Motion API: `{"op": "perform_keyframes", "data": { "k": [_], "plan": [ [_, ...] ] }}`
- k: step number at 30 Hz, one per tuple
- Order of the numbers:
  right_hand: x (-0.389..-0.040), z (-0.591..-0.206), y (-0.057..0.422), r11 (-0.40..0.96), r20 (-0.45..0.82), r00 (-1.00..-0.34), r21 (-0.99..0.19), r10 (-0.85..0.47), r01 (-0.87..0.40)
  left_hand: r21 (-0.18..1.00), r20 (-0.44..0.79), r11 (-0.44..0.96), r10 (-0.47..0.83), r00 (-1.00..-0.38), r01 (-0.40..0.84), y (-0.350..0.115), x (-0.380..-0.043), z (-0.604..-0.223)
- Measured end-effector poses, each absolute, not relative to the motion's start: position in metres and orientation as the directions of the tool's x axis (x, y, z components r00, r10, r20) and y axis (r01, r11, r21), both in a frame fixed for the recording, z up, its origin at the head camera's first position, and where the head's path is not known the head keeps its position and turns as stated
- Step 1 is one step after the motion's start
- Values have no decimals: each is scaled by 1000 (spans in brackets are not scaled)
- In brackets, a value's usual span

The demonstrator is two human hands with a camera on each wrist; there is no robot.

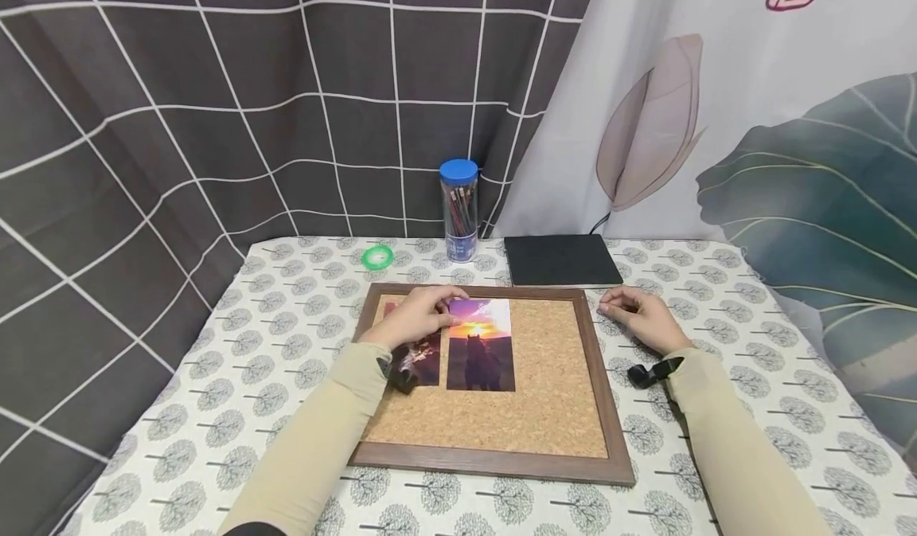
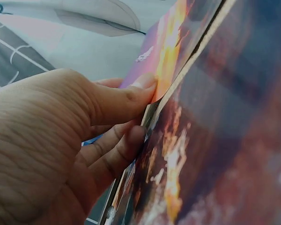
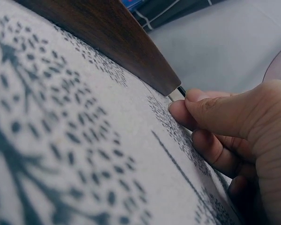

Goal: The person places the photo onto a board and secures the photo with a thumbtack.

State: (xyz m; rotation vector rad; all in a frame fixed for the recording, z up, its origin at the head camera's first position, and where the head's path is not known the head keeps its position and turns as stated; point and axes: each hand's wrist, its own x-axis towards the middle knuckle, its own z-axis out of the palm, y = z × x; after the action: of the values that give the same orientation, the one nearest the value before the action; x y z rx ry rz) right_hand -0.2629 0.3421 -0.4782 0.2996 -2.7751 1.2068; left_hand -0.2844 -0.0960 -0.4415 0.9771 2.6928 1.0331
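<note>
Left hand: your left hand point(image 1: 419, 317) pinches the top edge of the glossy sunset photo print point(image 1: 481, 345).
Photo: lying on the wood-framed cork board point(image 1: 559, 393), beside a darker print point(image 1: 423, 357).
Right hand: your right hand point(image 1: 640, 318) rests curled on the tree-patterned desk point(image 1: 272, 377), gripping nothing.

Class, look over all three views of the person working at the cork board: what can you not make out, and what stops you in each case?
1. Head view: most of the left photo, covered by the left hand.
2. Right wrist view: whether the right hand pinches anything; the curled fingertips hide it.
3. Head view: the label on the pencil tube, too small.
4. Left wrist view: the sunset photo, blurred, too close.
</note>
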Motion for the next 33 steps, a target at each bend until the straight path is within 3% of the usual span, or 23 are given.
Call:
{"op": "perform_keyframes", "data": {
  "k": [24, 33],
  "plan": [
    [-261, -475, 339, 665, 188, -973, -711, -134, -229, 632, 123, 578, 583, -803, 516, -98, -290, -446],
    [-259, -473, 337, 650, 187, -971, -721, -151, -240, 584, 127, 603, 593, -795, 544, -96, -285, -446]
  ]
}}
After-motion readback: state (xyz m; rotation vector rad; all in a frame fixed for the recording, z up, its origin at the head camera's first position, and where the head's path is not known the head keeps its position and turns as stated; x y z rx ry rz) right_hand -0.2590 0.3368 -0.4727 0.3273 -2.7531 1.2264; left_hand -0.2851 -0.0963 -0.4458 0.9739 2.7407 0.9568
